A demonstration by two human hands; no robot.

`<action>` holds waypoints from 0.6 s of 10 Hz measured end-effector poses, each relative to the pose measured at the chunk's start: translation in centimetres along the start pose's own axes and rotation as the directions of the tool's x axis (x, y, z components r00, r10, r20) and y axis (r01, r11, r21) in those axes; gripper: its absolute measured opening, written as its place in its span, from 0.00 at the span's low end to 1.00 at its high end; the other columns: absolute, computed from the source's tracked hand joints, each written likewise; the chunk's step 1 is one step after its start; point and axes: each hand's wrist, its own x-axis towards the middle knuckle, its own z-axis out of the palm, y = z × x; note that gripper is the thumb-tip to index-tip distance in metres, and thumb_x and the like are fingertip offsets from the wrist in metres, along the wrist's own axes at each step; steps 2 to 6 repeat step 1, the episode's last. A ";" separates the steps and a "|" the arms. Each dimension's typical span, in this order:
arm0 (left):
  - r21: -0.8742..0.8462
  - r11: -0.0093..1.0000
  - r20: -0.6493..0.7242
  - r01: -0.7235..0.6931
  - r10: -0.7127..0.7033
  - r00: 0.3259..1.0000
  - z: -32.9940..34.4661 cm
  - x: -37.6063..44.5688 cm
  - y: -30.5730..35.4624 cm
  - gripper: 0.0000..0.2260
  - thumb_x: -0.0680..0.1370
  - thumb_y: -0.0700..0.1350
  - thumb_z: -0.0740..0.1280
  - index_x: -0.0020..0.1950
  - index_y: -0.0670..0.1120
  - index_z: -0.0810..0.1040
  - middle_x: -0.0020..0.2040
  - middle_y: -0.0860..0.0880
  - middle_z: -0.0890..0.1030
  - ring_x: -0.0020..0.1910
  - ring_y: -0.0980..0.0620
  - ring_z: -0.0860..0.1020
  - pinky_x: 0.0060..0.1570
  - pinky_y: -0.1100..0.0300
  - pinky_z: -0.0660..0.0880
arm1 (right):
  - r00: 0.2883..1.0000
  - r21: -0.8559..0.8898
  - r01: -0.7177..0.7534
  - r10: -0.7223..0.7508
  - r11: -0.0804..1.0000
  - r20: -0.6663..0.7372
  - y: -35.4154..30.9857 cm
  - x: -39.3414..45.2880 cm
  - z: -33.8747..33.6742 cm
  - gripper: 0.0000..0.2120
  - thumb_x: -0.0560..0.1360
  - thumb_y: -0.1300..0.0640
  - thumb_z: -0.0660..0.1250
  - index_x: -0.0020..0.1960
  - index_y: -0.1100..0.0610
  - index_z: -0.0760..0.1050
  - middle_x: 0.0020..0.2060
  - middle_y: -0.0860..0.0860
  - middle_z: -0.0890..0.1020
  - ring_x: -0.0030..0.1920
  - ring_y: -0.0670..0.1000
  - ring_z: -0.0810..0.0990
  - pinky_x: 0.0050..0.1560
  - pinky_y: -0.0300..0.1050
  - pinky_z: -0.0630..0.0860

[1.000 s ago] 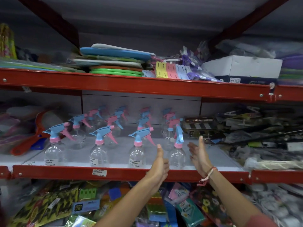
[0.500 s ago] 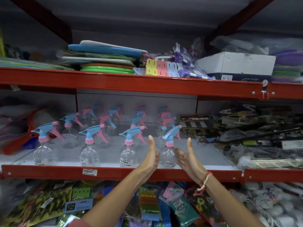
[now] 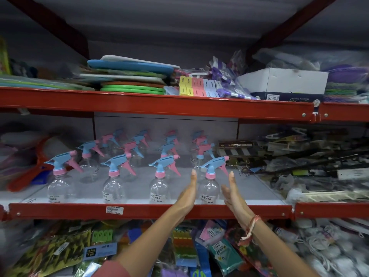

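Clear spray bottles with blue and pink trigger heads stand in rows on the middle shelf (image 3: 139, 211) of a red rack. The front right bottle (image 3: 209, 188) stands between my two hands. My left hand (image 3: 188, 191) is at its left side, fingers straight and pointing up. My right hand (image 3: 231, 193) is at its right side, fingers straight too, with a red thread around the wrist. Neither hand curls round the bottle; whether the palms touch it is unclear. Three more front-row bottles (image 3: 158, 186) stand to the left.
The upper shelf (image 3: 159, 105) carries stacked flat boards, coloured clips and a white box (image 3: 283, 80). Packaged goods crowd the right of the middle shelf, and an orange-handled item (image 3: 26, 176) lies at its left. Hanging packets fill the space below.
Both hands have dropped and closed in on the front right bottle. Its trigger head has turned from pointing upward to pointing right like the others.
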 end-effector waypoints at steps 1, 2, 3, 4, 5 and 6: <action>0.150 0.981 -0.157 -0.120 0.144 0.977 -1.7 -2.2 -0.4 0.31 0.77 0.65 0.50 0.72 0.48 0.67 0.67 0.50 0.75 0.65 0.54 0.73 0.64 0.59 0.67 | 0.938 -0.184 0.151 -0.200 0.971 -0.283 0.4 -1.7 1.6 0.39 0.72 0.29 0.43 0.66 0.53 0.74 0.65 0.56 0.77 0.61 0.54 0.76 0.62 0.50 0.70; 0.150 0.981 -0.157 -0.120 0.144 0.977 -1.7 -2.2 -0.4 0.31 0.77 0.65 0.50 0.72 0.48 0.67 0.67 0.50 0.75 0.65 0.54 0.73 0.64 0.59 0.67 | 0.938 -0.184 0.151 -0.200 0.971 -0.283 0.4 -1.7 1.6 0.39 0.72 0.29 0.43 0.66 0.53 0.74 0.65 0.56 0.77 0.61 0.54 0.76 0.62 0.50 0.70; 0.150 0.981 -0.157 -0.120 0.144 0.977 -1.7 -2.2 -0.4 0.31 0.77 0.65 0.50 0.72 0.48 0.67 0.67 0.50 0.75 0.65 0.54 0.73 0.64 0.59 0.67 | 0.938 -0.184 0.151 -0.200 0.971 -0.283 0.4 -1.7 1.6 0.39 0.72 0.29 0.43 0.66 0.53 0.74 0.65 0.56 0.77 0.61 0.54 0.76 0.62 0.50 0.70; 0.150 0.981 -0.157 -0.120 0.144 0.977 -1.7 -2.2 -0.4 0.31 0.77 0.65 0.50 0.72 0.48 0.67 0.67 0.50 0.75 0.65 0.54 0.73 0.64 0.59 0.67 | 0.938 -0.184 0.151 -0.200 0.971 -0.283 0.4 -1.7 1.6 0.39 0.72 0.29 0.43 0.66 0.53 0.74 0.65 0.56 0.77 0.61 0.54 0.76 0.62 0.50 0.70; 0.150 0.981 -0.157 -0.120 0.144 0.977 -1.7 -2.2 -0.4 0.31 0.77 0.65 0.50 0.72 0.48 0.67 0.67 0.50 0.75 0.65 0.54 0.73 0.64 0.59 0.67 | 0.938 -0.184 0.151 -0.200 0.971 -0.283 0.4 -1.7 1.6 0.39 0.72 0.29 0.43 0.66 0.53 0.74 0.65 0.56 0.77 0.61 0.54 0.76 0.62 0.50 0.70; 0.150 0.981 -0.157 -0.120 0.144 0.977 -1.7 -2.2 -0.4 0.31 0.77 0.65 0.50 0.72 0.48 0.67 0.67 0.50 0.75 0.65 0.54 0.73 0.64 0.59 0.67 | 0.938 -0.184 0.151 -0.200 0.971 -0.283 0.4 -1.7 1.6 0.39 0.72 0.29 0.43 0.66 0.53 0.74 0.65 0.56 0.77 0.61 0.54 0.76 0.62 0.50 0.70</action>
